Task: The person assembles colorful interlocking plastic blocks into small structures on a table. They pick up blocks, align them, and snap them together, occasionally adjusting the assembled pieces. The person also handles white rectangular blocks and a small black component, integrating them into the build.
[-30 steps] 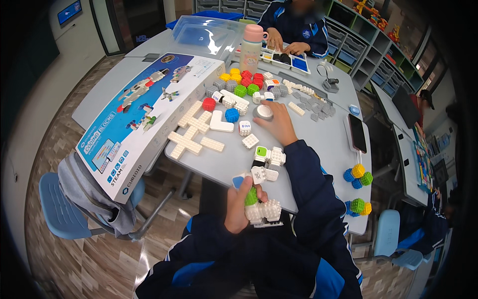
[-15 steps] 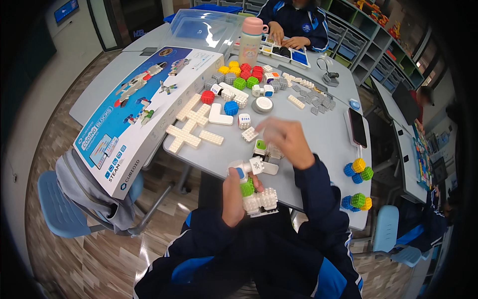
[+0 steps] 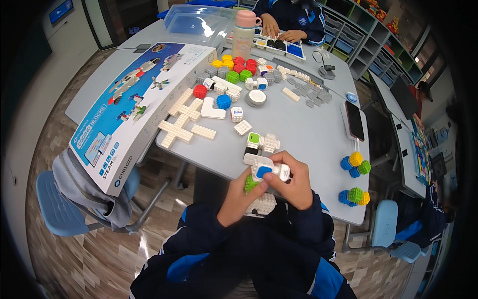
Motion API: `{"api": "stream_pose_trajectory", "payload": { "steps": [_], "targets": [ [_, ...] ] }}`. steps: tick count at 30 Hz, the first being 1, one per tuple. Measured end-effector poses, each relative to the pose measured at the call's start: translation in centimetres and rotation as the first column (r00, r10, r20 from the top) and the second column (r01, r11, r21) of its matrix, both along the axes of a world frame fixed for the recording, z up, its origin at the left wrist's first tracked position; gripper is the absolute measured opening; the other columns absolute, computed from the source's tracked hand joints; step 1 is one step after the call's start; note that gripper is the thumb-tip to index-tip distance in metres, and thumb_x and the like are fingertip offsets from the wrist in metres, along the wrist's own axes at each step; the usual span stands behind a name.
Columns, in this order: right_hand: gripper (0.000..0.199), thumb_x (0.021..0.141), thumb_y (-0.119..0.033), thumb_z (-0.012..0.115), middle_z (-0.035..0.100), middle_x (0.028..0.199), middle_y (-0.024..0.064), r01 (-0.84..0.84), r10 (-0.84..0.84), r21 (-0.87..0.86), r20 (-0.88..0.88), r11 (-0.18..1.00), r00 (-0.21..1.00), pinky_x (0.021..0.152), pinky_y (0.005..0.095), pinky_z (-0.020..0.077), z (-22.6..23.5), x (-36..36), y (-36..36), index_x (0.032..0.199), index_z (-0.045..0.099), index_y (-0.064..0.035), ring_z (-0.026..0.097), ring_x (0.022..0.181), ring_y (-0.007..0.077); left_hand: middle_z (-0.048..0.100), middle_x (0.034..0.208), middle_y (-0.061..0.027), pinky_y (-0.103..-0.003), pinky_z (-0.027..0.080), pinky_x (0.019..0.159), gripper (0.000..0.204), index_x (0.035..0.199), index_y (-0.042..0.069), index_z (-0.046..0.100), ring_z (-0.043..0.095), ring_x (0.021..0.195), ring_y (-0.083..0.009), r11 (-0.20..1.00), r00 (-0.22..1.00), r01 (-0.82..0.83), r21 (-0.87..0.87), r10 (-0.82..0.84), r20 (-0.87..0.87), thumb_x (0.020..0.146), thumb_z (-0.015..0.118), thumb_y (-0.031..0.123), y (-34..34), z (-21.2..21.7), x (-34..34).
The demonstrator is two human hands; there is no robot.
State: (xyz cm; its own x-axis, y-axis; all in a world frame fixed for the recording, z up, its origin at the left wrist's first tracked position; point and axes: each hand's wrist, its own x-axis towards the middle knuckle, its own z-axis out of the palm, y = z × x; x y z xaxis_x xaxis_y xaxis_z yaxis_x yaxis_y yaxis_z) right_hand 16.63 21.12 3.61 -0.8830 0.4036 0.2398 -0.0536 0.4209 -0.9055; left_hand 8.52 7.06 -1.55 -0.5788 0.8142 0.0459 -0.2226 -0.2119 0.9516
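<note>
Just over the near table edge, both my hands are on a model of building blocks (image 3: 261, 169). It has a white cube with a blue face on top, a green studded block (image 3: 250, 184) below it, and white studded blocks at the bottom. My left hand (image 3: 234, 200) is closed round its left side, thumb near the blue face. My right hand (image 3: 298, 183) grips the white round-ended part at the upper right. Beyond them on the table stands a white, black and green block piece (image 3: 254, 139). A small white studded block (image 3: 242, 128) lies past it.
White cross-shaped bricks (image 3: 176, 130) and a large box (image 3: 124, 109) are on the left. Coloured blocks (image 3: 232, 76), a bottle (image 3: 243, 37) and a white disc (image 3: 256, 97) stand farther back. A phone (image 3: 354, 121) lies right. Opposite, another person's hands (image 3: 293, 36) are over a parts tray.
My right hand has come down from above the small white block to the model and now grips it. The model has turned in my left hand, bringing its blue face up.
</note>
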Motion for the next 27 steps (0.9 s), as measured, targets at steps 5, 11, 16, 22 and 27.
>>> {"api": "stream_pose_trajectory", "payload": {
  "steps": [5, 11, 16, 22, 27],
  "targets": [
    [0.024, 0.089, -0.021, 0.07, 0.062, 0.068, 0.0012, -0.083, 0.109, -0.228, 0.103, 0.97, 0.989, 0.051, 0.0199, 0.0367, 0.5, 2.1, 0.4, 0.097, 0.061, -0.0004, 0.05, 0.055, 0.0048, 0.065, 0.091, -0.0055, -0.027, 0.049, 0.073, 0.04, 0.124, -0.002, 0.056, 0.058, 0.081, -0.0085, 0.976, 0.972, 0.201, -0.086, -0.21, -0.105, 0.094, 0.067, 0.023, -0.5, 0.8, -0.1],
    [0.023, 0.093, -0.022, 0.064, 0.055, 0.064, 0.0021, -0.085, 0.151, -0.713, 0.029, 0.696, 0.988, 0.042, 0.0196, 0.0268, -0.9, 2.5, 0.2, 0.096, 0.057, 0.0002, 0.039, 0.045, 0.0036, 0.063, 0.086, -0.0049, -0.027, 0.047, 0.071, 0.034, 0.117, -0.001, 0.058, 0.056, 0.077, -0.0091, 0.969, 0.956, 0.194, -0.155, -0.223, -0.193, 0.094, 0.066, 0.022, -0.5, 1.2, -0.5],
    [0.037, 0.103, -0.034, 0.047, 0.052, 0.063, 0.0043, -0.193, 0.252, -0.928, -0.114, 0.318, 0.961, 0.041, 0.0213, 0.0279, -1.5, 2.1, 1.7, 0.1, 0.056, 0.0014, 0.036, 0.043, 0.0062, 0.055, 0.077, -0.0016, -0.024, 0.042, 0.067, 0.018, 0.098, 0.003, 0.057, 0.05, 0.071, -0.0079, 0.917, 0.91, 0.392, 0.078, -0.399, 0.11, 0.096, 0.062, 0.02, -0.5, 0.7, -1.2],
    [0.04, 0.105, -0.04, 0.041, 0.053, 0.066, 0.0052, -0.089, 0.114, -0.731, -0.015, 0.677, 0.993, 0.047, 0.0226, 0.0301, -0.4, 1.6, 2.9, 0.095, 0.054, -0.0033, 0.04, 0.05, 0.0082, 0.055, 0.077, -0.0016, -0.024, 0.042, 0.067, 0.019, 0.099, 0.002, 0.058, 0.05, 0.071, -0.0075, 0.926, 0.925, 0.372, 0.069, -0.375, 0.052, 0.095, 0.062, 0.02, -0.4, 0.8, -0.6],
    [0.042, 0.106, -0.044, 0.037, 0.055, 0.068, 0.0057, -0.123, 0.134, -0.729, -0.043, 0.673, 0.99, 0.047, 0.0231, 0.029, 0.1, 1.7, 3.8, 0.097, 0.052, -0.0058, 0.044, 0.053, 0.0089, 0.056, 0.078, -0.0017, -0.024, 0.043, 0.068, 0.02, 0.099, 0.002, 0.057, 0.051, 0.072, -0.0073, 0.919, 0.919, 0.385, 0.085, -0.39, 0.055, 0.095, 0.063, 0.021, -0.8, 1.0, -0.6]
  ]
}}
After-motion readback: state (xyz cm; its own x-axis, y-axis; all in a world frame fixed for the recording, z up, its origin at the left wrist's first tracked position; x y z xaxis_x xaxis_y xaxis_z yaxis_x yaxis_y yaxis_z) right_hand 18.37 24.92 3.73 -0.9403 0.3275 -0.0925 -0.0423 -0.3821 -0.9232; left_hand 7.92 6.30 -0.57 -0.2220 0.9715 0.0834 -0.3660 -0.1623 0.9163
